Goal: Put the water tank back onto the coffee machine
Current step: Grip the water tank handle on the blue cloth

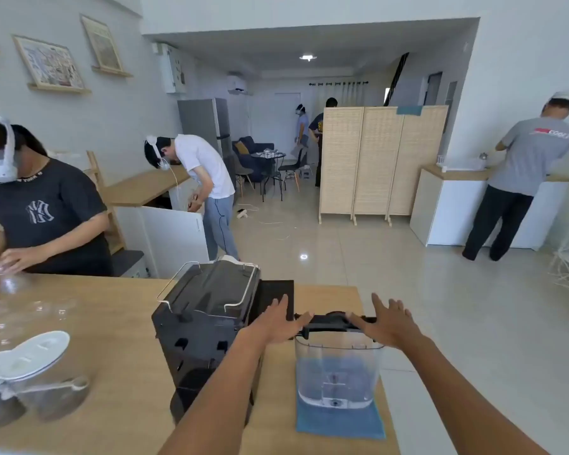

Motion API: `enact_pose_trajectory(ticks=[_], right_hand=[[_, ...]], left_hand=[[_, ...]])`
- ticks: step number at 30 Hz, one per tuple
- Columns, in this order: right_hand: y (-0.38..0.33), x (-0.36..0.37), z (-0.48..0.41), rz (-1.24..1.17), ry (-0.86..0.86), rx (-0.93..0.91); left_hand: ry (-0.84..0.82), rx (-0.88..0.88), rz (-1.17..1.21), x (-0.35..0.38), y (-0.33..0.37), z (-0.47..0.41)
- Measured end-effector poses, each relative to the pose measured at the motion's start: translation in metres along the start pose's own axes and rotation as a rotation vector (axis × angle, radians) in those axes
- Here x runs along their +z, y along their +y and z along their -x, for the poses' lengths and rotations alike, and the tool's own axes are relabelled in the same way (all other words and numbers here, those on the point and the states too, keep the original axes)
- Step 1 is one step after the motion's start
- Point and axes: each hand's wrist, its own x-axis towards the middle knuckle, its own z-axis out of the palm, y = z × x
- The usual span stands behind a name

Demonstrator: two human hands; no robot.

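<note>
Water is sitting low in the clear water tank point(339, 369), which is standing upright on a blue cloth point(340, 421) at the near right edge of the table point(112, 339), just beside the black coffee machine point(207, 326) and not yet mounted. Both hands are lying flat and open on the tank's black lid point(329, 321), the left hand point(276, 321) at its left end, the right hand point(386, 323) at its right, fingers spread, gripping nothing. They are seemingly pressing the lid home before lifting. Next, I'd judge, they are needing a firm two-sided grasp, then carrying the tank level to the machine's mount. Farther off, other people are working at counters.
</note>
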Motion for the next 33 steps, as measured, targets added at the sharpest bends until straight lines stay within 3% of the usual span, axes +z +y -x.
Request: enact_pose_trajectory(ticks=[8, 16, 24, 33], right_hand=[[0.013, 0.009, 0.002, -0.141, 0.0, 0.039], [0.018, 0.006, 0.002, -0.256, -0.062, 0.02], [0.02, 0.018, 0.009, -0.583, 0.033, -0.067], [0.024, 0.026, 0.02, -0.686, 0.166, -0.179]], left_hand=[[0.027, -0.113, 0.184, 0.027, 0.0, -0.013], [0.061, -0.078, 0.322, 0.036, -0.004, -0.021], [0.127, -0.021, 0.447, 0.04, -0.006, -0.013], [0.33, 0.054, 0.597, 0.048, -0.013, -0.013]])
